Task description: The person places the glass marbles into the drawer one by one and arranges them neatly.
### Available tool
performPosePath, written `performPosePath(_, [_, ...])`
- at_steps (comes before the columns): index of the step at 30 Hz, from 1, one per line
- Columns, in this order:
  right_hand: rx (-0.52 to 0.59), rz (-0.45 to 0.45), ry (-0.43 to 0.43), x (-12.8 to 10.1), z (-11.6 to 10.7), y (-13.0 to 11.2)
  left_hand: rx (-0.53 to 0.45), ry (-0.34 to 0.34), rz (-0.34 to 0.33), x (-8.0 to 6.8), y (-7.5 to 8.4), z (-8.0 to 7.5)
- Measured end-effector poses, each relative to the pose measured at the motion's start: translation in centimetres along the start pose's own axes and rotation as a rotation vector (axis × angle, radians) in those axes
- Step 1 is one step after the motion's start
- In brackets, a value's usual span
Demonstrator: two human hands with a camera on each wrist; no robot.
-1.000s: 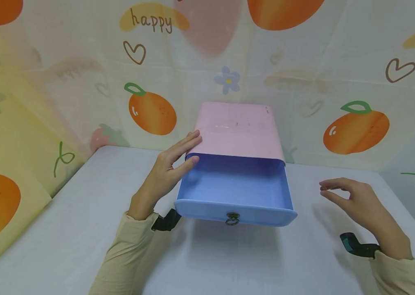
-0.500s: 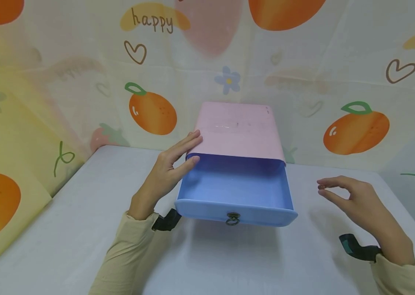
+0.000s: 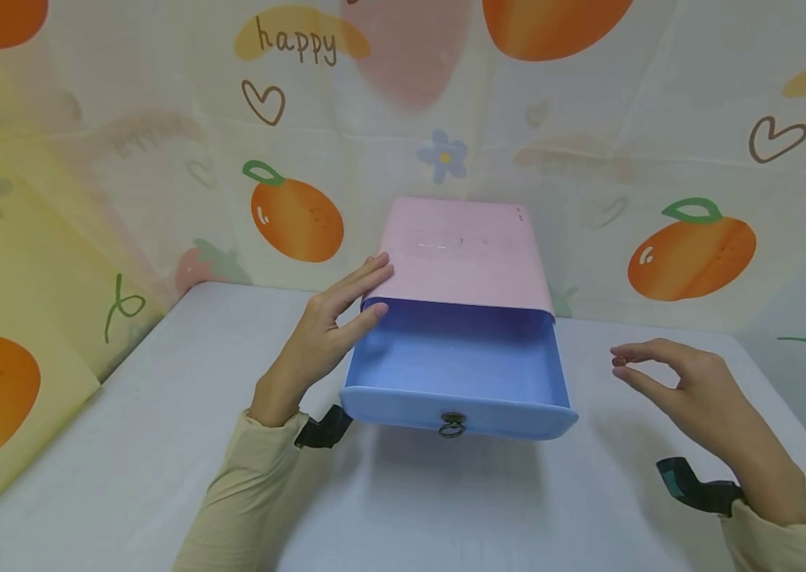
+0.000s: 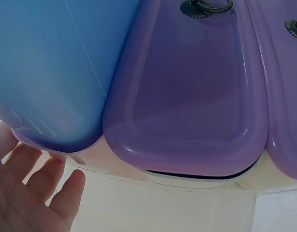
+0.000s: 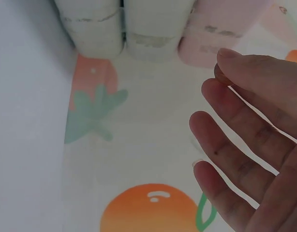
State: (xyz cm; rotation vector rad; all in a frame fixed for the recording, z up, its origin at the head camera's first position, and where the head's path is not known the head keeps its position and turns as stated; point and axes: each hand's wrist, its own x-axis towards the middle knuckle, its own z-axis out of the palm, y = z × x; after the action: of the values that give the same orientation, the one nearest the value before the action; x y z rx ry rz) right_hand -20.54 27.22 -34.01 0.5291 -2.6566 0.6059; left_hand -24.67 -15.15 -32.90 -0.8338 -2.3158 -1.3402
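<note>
— Where are my hands, as you see them?

— Your left hand [image 3: 320, 338] lies with straight fingers against the left side of the pink cabinet [image 3: 462, 253], fingertips at its front corner, right where the blue drawer [image 3: 455, 373] comes out. It grips nothing; it only rests there. Your right hand [image 3: 689, 389] hangs in the air to the right of the drawer, apart from it, fingers loose and holding nothing.

— And the drawer itself?

— It is pulled far out over the tabletop [image 3: 124, 469], empty as far as I can see, with its ring pull [image 3: 451, 425] facing me. From my left wrist I see more drawers below it, a purple one [image 4: 187, 96] with its own ring.

— What worries me is how far out it hangs. If I tug it more, I think it could slip free of the cabinet and drop.

— Yes, and my left hand only leans on the side. A hard push on the front might slide the whole cabinet back toward the cloth [image 3: 160, 143] instead of closing the drawer.

— And my left fingertips?

— They sit at the opening's edge. If the drawer goes in fast, they could get pinched there.
</note>
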Motion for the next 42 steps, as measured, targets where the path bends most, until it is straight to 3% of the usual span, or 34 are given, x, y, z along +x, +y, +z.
performPosePath(8, [0.007,-0.046,0.061,-0.1,-0.1,-1.0,-0.004,-0.001,-0.007,0.0,0.0,0.0])
performPosePath(14, [0.038,-0.142,0.149,-0.1,-0.1,-1.9,-0.005,0.000,-0.010,0.0,0.0,0.0])
performPosePath(33, [0.143,-0.354,0.319,0.3,-0.1,-3.6,-0.013,0.005,0.011,0.0,0.0,0.0])
performPosePath(42, [0.187,-0.389,0.323,0.6,-0.1,-4.9,-0.020,0.003,0.009,0.0,-0.2,0.0])
